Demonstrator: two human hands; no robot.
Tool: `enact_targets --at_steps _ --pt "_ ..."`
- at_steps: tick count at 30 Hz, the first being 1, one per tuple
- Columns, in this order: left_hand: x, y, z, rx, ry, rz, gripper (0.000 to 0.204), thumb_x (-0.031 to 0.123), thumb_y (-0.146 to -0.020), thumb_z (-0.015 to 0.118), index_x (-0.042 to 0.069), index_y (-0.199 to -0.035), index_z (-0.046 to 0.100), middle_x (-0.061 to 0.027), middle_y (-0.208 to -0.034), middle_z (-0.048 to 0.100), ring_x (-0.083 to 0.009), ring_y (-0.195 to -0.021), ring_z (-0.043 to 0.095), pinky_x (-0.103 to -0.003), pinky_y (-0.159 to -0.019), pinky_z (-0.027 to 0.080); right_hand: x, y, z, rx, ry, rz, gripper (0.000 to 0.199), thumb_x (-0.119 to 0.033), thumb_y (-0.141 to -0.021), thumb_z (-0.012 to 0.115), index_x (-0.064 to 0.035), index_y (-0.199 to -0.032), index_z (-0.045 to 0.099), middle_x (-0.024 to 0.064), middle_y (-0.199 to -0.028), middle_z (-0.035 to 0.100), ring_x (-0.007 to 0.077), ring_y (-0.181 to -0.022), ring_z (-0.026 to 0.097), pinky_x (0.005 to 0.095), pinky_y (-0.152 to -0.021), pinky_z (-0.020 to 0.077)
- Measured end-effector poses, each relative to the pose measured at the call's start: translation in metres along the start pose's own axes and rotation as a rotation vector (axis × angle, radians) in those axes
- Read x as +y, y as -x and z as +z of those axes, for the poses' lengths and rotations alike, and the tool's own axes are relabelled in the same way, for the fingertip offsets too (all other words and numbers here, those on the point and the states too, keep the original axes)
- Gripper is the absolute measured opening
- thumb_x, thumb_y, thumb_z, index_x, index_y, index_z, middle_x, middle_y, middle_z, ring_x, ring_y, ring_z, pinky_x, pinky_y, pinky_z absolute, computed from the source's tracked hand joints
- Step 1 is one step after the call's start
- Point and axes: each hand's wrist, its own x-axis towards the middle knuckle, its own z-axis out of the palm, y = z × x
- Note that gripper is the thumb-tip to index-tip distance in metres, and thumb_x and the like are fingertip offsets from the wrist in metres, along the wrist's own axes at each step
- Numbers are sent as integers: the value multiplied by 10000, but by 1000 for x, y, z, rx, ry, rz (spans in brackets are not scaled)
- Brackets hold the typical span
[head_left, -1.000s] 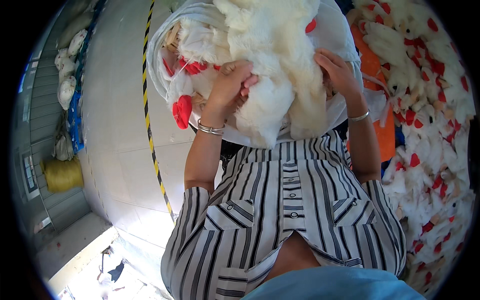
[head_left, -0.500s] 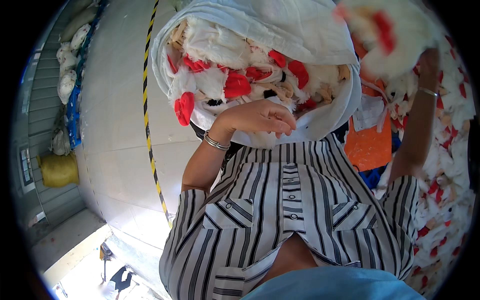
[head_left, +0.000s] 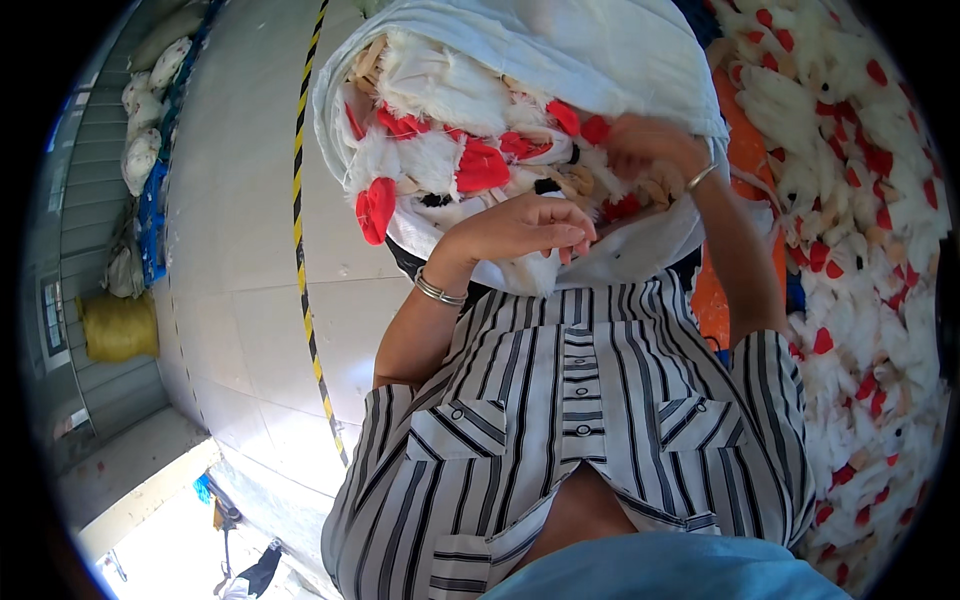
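A white cloth sack (head_left: 700, 225) stands open before me, filled with fluffy white plush skins (head_left: 440, 92) that have red, beige and black parts. My left hand (head_left: 522, 228) rests over the sack's near edge, fingers curled in together. A white furry tuft (head_left: 535, 272) hangs just below it; whether the fingers hold it is hidden. Over the right side of the sack's contents is my right hand (head_left: 652, 150), smeared by motion, close to a red piece (head_left: 594, 129). No plush skin can be made out in it.
To the right spreads a large heap of similar plush skins (head_left: 850, 290). An orange panel (head_left: 715, 300) stands between heap and sack. Black-and-yellow tape (head_left: 299, 220) runs along the pale floor (head_left: 235, 240) at left. A yellow bundle (head_left: 120, 327) and white sacks (head_left: 142, 160) lie farther left.
My right hand has come left from the heap to the sack. The blurred white-and-red plush skin it held at the upper right is no longer seen in it. The left hand barely moved.
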Motion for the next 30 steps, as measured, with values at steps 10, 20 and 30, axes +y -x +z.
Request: enact_targets --at_steps 10,20,30 --pt "-16 -8 1 76 86 24 284 266 -989 561 43 -1157 613 -10 -1009 666 -72 -807 613 -218 -686 465 -7 -53 -80 788 138 -326 717 -489 -832 678 20 -1316 537 236 -1246 615 332 -1131 615 396 -975 482" --pt "35 -55 -132 822 -1284 -48 606 378 -856 672 5 -1310 522 -200 -1252 602 -355 -1123 598 -393 -984 464 21 -29 -23 442 196 -277 700 -528 -815 670 -147 -1383 520 136 -1410 520 295 -1262 503 381 -1099 359" --pt "4 -126 -219 343 -1359 -306 612 452 -758 716 71 -1230 630 -154 -1287 617 -313 -1186 567 -383 -1027 420 12 -2 -58 523 -95 -371 677 -532 -790 699 -150 -1335 575 81 -1348 572 250 -1188 557 335 -1047 408"
